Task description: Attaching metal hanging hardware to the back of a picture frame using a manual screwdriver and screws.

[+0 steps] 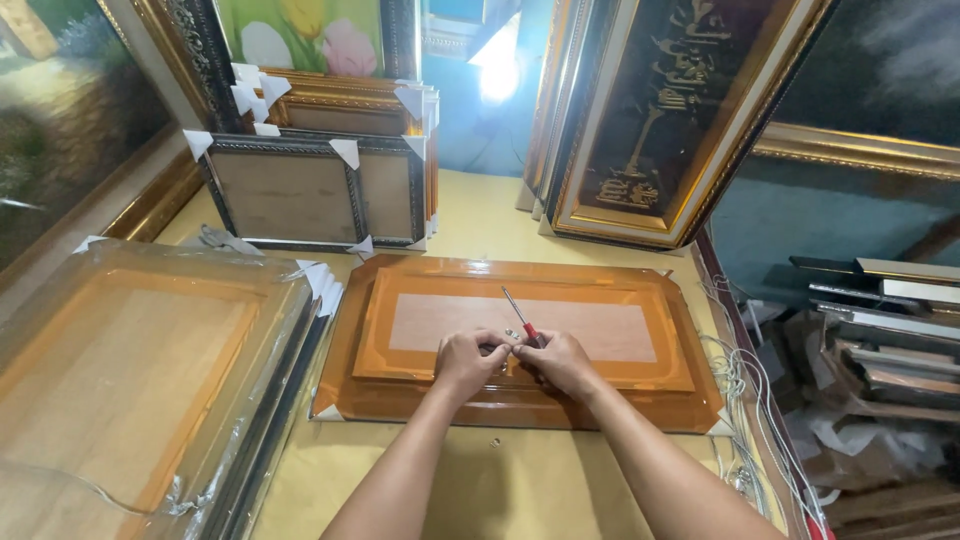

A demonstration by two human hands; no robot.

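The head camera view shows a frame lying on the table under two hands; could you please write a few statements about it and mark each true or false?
1. The right hand holds a screwdriver with a red handle. True.
2. The brown frame under the hands stands upright against the wall. False: it lies flat, back side up, on the yellow table.
3. The left hand rests on the frame's lower edge, close to the right hand. True.
4. The dark frames at the far left have bare corners. False: white corner protectors cover them.
5. A frame wrapped in clear plastic lies left of the brown frame. True.
6. The screwdriver lies unused on the table. False: it is in the right hand.
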